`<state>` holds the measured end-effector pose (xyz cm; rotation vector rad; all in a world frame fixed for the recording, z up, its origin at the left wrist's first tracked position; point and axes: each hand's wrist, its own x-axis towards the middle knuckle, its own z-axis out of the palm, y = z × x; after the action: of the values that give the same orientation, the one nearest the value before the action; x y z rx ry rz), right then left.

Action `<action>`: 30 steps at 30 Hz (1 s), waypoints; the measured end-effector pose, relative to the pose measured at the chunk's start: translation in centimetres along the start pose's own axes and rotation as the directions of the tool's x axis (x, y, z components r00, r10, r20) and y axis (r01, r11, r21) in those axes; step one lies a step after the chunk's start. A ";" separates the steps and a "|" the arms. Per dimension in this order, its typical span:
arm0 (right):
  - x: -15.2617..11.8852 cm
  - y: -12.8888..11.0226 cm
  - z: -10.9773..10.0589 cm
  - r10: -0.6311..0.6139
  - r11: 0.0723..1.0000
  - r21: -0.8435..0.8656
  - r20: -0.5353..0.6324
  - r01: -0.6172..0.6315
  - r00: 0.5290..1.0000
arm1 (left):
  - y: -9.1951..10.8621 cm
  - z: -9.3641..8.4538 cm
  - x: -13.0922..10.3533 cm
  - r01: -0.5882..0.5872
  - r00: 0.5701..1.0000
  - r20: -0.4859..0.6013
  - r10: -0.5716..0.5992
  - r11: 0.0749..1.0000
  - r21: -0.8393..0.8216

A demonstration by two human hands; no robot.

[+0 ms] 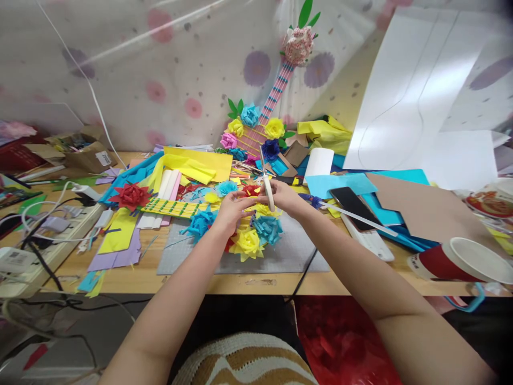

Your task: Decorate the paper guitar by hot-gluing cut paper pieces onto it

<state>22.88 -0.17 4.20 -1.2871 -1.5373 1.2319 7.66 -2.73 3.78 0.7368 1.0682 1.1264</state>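
Note:
My right hand (pixel 281 197) holds a pair of scissors (pixel 267 188) with white handles, the blades pointing up and away. My left hand (pixel 232 213) reaches in beside it, its fingers bent together near the scissors; whatever they pinch is too small to make out. Both hands are over a paper-flower guitar lying on a grey cutting mat (pixel 296 258). Its yellow neck (pixel 176 207) with green bands points left and ends at a red paper flower (pixel 131 197). Around my hands sit a yellow paper flower (pixel 247 243) and blue paper flowers (pixel 267 230), partly covered by my fingers.
A finished-looking pink flower guitar (pixel 276 96) leans on the curtain at the back. At right are a phone (pixel 355 207), a glue gun stick or white rod (pixel 356 215), cardboard (pixel 436 214) and a paper cup (pixel 457 261). A power strip (pixel 60 248) with cables lies left.

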 end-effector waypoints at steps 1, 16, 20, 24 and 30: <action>0.0 -0.1 -0.1 0.001 1.000 -0.020 0.019 0.000 1.000 | 0.2 -0.1 0.0 -0.005 1.000 0.009 0.005 1.000 0.025; -1.8 -0.4 -2.9 0.010 0.884 -0.447 0.313 0.138 0.950 | -0.4 0.4 1.4 -0.005 0.988 -0.140 -0.061 0.903 -0.429; -2.2 -1.2 -3.3 0.109 0.916 -0.387 0.499 0.108 0.860 | -0.4 1.5 2.1 0.029 0.980 -0.158 -0.120 0.875 -0.483; -1.7 -1.5 -3.5 0.146 0.942 -0.330 0.572 0.063 0.807 | -0.4 2.0 2.3 0.020 0.981 -0.162 -0.108 0.884 -0.467; -1.4 -1.1 -3.1 0.112 0.937 -0.335 0.553 0.098 0.826 | -0.6 1.9 2.3 -0.001 0.976 -0.192 -0.101 0.882 -0.471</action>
<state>25.87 -0.98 6.05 -1.1938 -2.2688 1.4781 9.84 -0.61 3.24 0.2043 0.9277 1.3733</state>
